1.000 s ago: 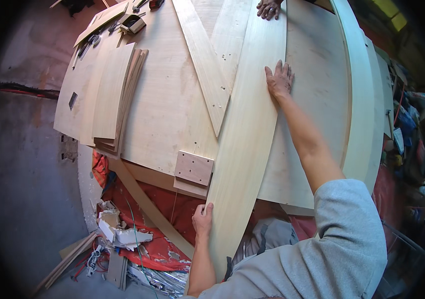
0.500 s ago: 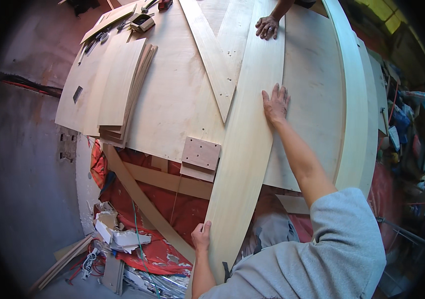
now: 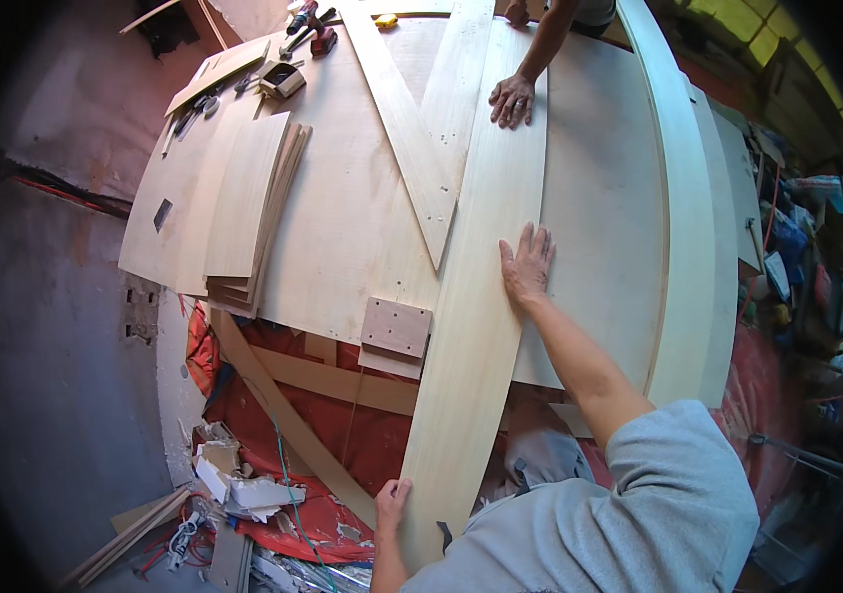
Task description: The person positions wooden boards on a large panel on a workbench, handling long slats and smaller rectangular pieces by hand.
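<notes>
While the left hand (image 3: pixel 392 502) grips the long pale wooden board (image 3: pixel 476 316) (right hand (image 3: pixel 528 267) spread on it), even pressure helps.

Flat tan plywood sheet (image 3: pixel 599 198) right of the long pale wooden board (image 3: pixel 471 296) leaves passage; a co-worker's bare hand (image 3: pixel 513 101) (palm down) obstructs the board.

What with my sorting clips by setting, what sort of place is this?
Probably a makeshift woodworking spot, perhaps in a building under renovation: a power drill and a stack of cut boards lie on a large wooden panel, and broken scraps are heaped near a rough wall.
</notes>
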Tool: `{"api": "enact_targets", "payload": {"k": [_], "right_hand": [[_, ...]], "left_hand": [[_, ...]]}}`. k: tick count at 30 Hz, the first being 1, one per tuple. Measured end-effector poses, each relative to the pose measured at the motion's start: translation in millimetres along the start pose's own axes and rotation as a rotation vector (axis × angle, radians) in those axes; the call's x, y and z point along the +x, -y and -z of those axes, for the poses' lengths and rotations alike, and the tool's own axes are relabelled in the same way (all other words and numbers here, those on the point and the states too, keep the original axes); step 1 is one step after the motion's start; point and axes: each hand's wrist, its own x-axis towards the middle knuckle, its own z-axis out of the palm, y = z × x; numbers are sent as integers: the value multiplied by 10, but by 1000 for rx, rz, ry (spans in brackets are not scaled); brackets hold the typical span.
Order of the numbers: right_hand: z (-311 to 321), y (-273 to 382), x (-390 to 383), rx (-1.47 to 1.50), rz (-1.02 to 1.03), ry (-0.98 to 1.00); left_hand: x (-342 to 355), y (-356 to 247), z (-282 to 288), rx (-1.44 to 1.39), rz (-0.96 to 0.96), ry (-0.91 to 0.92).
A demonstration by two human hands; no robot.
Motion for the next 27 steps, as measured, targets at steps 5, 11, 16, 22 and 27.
{"api": "enact_targets", "payload": {"k": [5, 11, 16, 22, 27], "right_hand": [[-10, -92, 938, -8, 19, 52], [-228, -248, 2875, -110, -13, -1], [-369, -106, 3495, -35, -89, 32], [-322, -160, 3338, -39, -73, 62], [-248, -79, 2883, -68, -79, 80]], "left_hand": [[350, -1120, 14, 114, 54, 152], [922, -1872, -377, 137, -1, 21], [1127, -2274, -573, 160, -35, 14], [1009, -2146, -623, 136, 34, -3], [855, -1729, -532, 81, 41, -25]]}}
